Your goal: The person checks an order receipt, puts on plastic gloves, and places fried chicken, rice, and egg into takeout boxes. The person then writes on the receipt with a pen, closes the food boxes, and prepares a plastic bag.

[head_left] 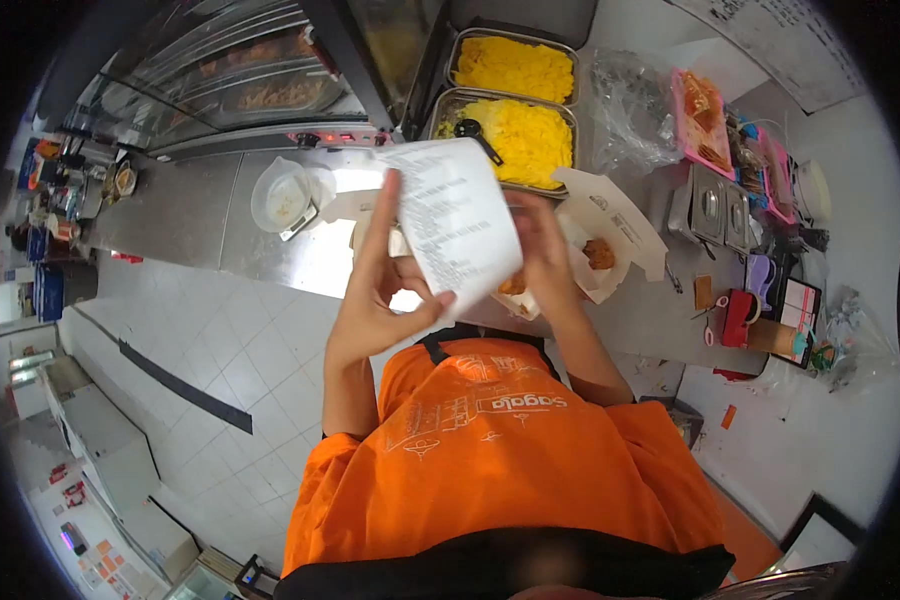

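Kitchen: metal worktop (pixel 185 205) along the far side; tiled floor (pixel 230 370) below, crossed by a dark strip (pixel 185 385).
Heated cabinet: glass-fronted cabinet (pixel 205 85) at upper left, food on trays behind the glass.
Printed paper: long white sheet (pixel 455 215), lines of small print too blurred to read; raised in front of the person, above the worktop edge, slightly curved.
Left hand: left hand (pixel 375 310) at the paper's left side, index finger up along the edge, thumb at the lower corner; fingers closed on the sheet.
Right hand: right hand (pixel 545 245) at the paper's right edge, fingers bent and partly behind it; cannot tell whether they grip.
Cartons: open white carton (pixel 625 235) just right of the right hand, browned fried piece (pixel 598 254) inside; another browned piece (pixel 513 284) shows low beside the paper.
Yellow food: two metal trays, rear (pixel 515 68) and front (pixel 540 140), black-handled spoon (pixel 482 140) in the front one.
Worktop left: clear round tub (pixel 280 195).
Worktop right: crumpled clear plastic (pixel 630 110), pink basket (pixel 705 120), lidded metal containers (pixel 710 208), tablet (pixel 798 305).
Clothing: orange shirt (pixel 490 440), lettered "Sagala".
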The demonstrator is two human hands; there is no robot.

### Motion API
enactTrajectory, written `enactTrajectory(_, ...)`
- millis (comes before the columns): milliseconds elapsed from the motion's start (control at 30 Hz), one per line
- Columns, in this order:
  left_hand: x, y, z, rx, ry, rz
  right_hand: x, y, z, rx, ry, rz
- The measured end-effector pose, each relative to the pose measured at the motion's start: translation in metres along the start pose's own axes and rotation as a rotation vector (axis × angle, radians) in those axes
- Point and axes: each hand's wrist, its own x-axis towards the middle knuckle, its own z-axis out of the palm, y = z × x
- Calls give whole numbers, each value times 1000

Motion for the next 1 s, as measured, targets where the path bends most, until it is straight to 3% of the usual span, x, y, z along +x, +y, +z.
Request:
enactTrajectory(100,7,0,16,-28,-183,-60,-22,-35,-22,363,-130,-137)
enactTrajectory(167,15,-3,30,54,-292,-39,-37,-64,-22,275,-143,-294)
enactTrajectory(333,28,-7,72,-70,-480,-22,-64,-87,-62,81,-112,-223)
enactTrajectory(500,55,-7,129,-133,-498,44,-80,-91,-108,-72,-7,-337)
enactTrajectory(633,77,-17,183,-83,-511,93,-86,-94,-154,10,8,-327)
enactTrajectory(800,109,-28,265,-122,-532,28,-94,-113,-242,23,167,-289)
enactTrajectory(900,138,-39,328,-113,-533,2,-84,-110,-336,101,138,-493)
enactTrajectory(1000,162,-60,391,-133,-452,-147,-64,-97,-453,175,518,-366)
